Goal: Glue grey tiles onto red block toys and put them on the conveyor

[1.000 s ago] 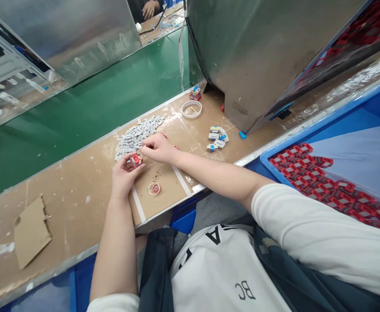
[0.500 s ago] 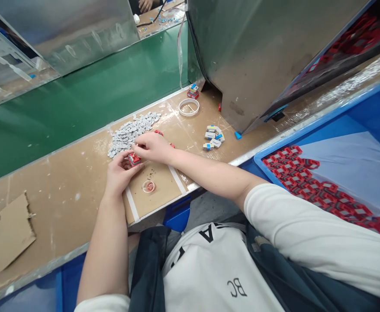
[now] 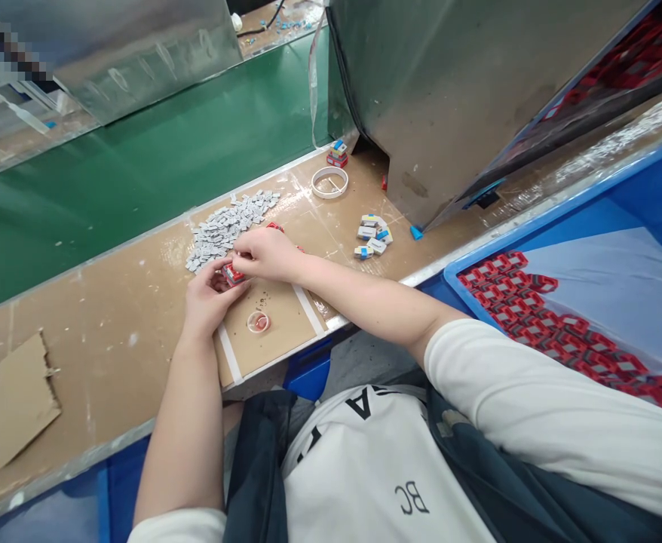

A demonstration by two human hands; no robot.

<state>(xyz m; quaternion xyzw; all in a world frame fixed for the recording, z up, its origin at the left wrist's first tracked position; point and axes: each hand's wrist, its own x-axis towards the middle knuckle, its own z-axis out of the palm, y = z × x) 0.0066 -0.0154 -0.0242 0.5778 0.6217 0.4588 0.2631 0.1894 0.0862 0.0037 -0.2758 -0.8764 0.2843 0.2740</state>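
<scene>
Between the thumb and fingers of my left hand (image 3: 209, 298) sits a small red plastic part (image 3: 232, 274) with some grey on it. My right hand (image 3: 266, 255) is closed in a pinch right above that part; whatever its fingertips hold is hidden. Just beyond both hands spreads a pile of small grey pieces (image 3: 223, 226). Nearer to me stands a small round clear cup (image 3: 258, 323) with something reddish in it. More red parts (image 3: 275, 226) show partly behind my right hand.
Right of my hands lie several white, yellow and blue blocks (image 3: 372, 235). Farther back are a white ring (image 3: 329, 182) and a small stack of parts (image 3: 337, 153). A blue tray (image 3: 449, 275) with rows of red parts stands at right. Torn cardboard (image 3: 22, 400) lies at left.
My right hand's fingers have shifted slightly over the red part and now cover more of its top. My left hand keeps its hold. A co-worker's hand at the top has gone from view.
</scene>
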